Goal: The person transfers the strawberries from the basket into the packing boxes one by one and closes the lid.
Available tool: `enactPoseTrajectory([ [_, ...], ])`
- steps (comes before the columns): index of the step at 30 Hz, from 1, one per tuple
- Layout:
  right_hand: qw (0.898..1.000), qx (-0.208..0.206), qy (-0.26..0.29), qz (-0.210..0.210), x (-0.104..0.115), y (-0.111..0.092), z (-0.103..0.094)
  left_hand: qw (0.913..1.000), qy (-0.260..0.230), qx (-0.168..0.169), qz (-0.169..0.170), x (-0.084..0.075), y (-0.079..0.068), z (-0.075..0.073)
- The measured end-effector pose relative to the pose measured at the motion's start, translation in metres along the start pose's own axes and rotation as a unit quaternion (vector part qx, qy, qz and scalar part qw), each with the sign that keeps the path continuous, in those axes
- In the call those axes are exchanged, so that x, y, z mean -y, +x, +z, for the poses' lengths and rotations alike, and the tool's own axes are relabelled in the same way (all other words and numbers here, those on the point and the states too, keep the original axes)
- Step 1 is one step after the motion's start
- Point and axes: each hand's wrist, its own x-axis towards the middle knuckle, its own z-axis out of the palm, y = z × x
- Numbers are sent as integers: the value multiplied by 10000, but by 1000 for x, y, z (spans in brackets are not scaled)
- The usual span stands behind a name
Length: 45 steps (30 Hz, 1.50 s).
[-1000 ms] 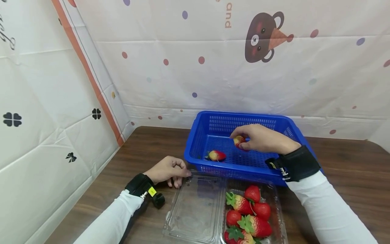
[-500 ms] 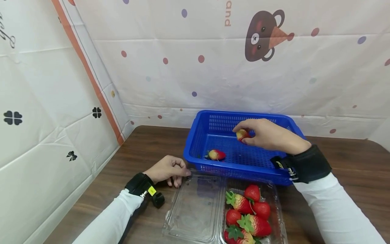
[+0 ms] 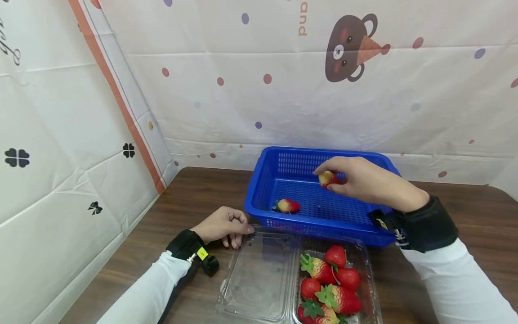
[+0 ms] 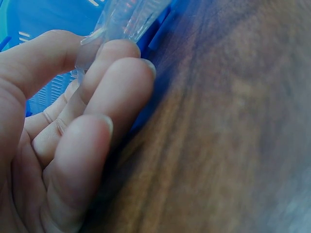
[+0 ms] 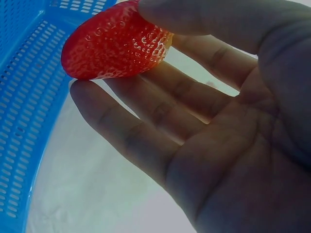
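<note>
My right hand [image 3: 360, 180] holds a strawberry [image 3: 328, 179] between thumb and fingers over the blue basket [image 3: 323, 220]. In the right wrist view the red strawberry [image 5: 116, 46] lies against several fingertips with the thumb on its other side. My left hand [image 3: 224, 227] pinches the corner of the clear plastic lid [image 3: 263, 274], and the left wrist view shows the clear edge [image 4: 129, 22] between its thumb and fingers. Another strawberry [image 3: 288, 206] lies in the basket near its front left. Several strawberries [image 3: 344, 300] fill the open clear box joined to the lid.
The box and lid lie on a brown wooden table [image 3: 206, 186] in front of the basket. A white printed cloth [image 3: 226, 108] hangs behind the basket, and another covers the left side.
My right hand has moved to the right and slightly up with the strawberry in its grip. The left hand and the box have stayed where they were.
</note>
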Motion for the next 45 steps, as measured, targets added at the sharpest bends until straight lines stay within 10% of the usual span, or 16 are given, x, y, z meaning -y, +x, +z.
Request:
enactPoseTrajectory([
  [45,9909,100,-286,-1313,40,-66,6,9999,91,21,94,2,1,-1],
])
